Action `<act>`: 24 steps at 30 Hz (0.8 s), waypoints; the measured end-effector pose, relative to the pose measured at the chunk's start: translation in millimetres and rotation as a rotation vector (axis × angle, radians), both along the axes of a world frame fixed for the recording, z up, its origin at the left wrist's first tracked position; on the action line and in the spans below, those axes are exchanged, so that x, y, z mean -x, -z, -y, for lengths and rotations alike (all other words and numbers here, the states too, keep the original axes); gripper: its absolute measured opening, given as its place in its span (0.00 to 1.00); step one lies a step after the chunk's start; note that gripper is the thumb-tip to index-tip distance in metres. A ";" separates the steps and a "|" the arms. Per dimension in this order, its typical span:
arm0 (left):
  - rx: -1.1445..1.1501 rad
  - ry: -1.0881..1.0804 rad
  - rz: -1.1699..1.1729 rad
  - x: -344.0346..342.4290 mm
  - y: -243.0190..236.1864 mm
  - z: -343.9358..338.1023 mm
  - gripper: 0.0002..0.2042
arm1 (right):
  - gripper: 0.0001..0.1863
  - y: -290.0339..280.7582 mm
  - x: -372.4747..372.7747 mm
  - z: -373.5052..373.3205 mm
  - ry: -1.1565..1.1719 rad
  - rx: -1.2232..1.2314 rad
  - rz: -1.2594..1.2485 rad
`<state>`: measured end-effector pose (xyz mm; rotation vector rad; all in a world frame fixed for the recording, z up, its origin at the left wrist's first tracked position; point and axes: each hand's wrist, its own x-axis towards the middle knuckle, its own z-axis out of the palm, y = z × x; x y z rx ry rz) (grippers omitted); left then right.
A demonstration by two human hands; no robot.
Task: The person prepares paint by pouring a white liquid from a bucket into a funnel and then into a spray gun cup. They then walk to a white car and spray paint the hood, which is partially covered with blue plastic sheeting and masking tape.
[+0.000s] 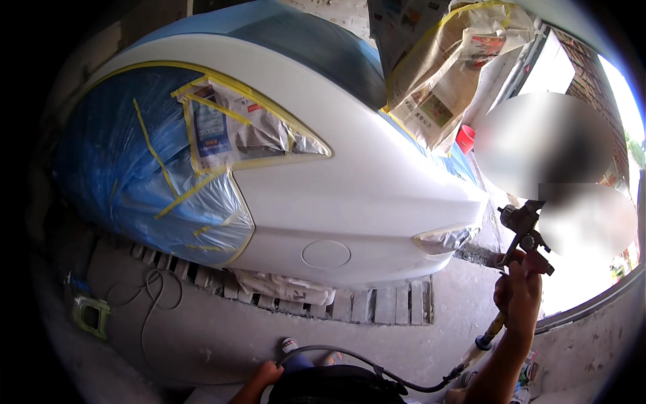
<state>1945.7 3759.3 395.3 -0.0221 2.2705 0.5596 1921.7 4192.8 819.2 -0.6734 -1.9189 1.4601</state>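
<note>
Raised at the right, my right hand [522,284] is wrapped round the grip of a spray gun [523,225], whose hose fitting hangs below the fist. A dark air hose [330,348] curves from there across my body, and my left hand [270,372] closes on it low in the view. In front of me stands a white car body [377,195], its rear corner rounded toward the right. Blue plastic sheeting [101,148] with yellow tape covers the left part. Taped newspaper [252,135] masks a window-shaped area. The gun is apart from the panel, to its right.
A slatted floor grate [397,304] runs below the car. At the left, a thin hose [155,289] loops on the floor near a green plastic frame [92,314]. A red container [465,139] sits beyond the car near newspaper-wrapped parts [451,87]. The right side is partly blurred.
</note>
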 end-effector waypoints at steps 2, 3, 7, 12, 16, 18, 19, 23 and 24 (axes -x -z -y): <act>-0.004 -0.006 0.004 4.2 -4.9 0.3 0.22 | 0.13 -2.7 0.8 -0.3 0.011 -0.002 0.015; -0.014 -0.008 0.004 6.9 -4.6 -0.1 0.21 | 0.13 -4.1 1.4 0.8 -0.003 0.002 0.009; -0.006 0.016 0.015 18.6 6.6 16.8 0.21 | 0.12 -8.3 10.8 18.9 -0.044 0.019 0.012; -0.044 -0.065 0.059 38.3 10.7 46.2 0.19 | 0.13 -15.4 40.4 68.6 -0.065 0.042 0.040; -0.042 -0.095 0.098 55.2 16.9 69.5 0.17 | 0.16 -24.1 56.9 101.7 -0.177 0.029 0.024; -0.018 -0.080 0.079 60.2 15.7 77.4 0.17 | 0.18 -28.0 67.4 118.7 -0.232 0.046 -0.038; -0.035 -0.099 0.086 62.2 13.7 81.8 0.17 | 0.20 -29.6 72.0 122.1 -0.282 0.050 -0.044; -0.036 -0.139 0.063 64.1 23.9 99.3 0.19 | 0.20 -34.3 91.6 142.6 -0.449 0.079 -0.192; -0.023 -0.132 0.044 66.6 22.6 98.3 0.19 | 0.20 -36.5 94.1 143.3 -0.443 0.080 -0.194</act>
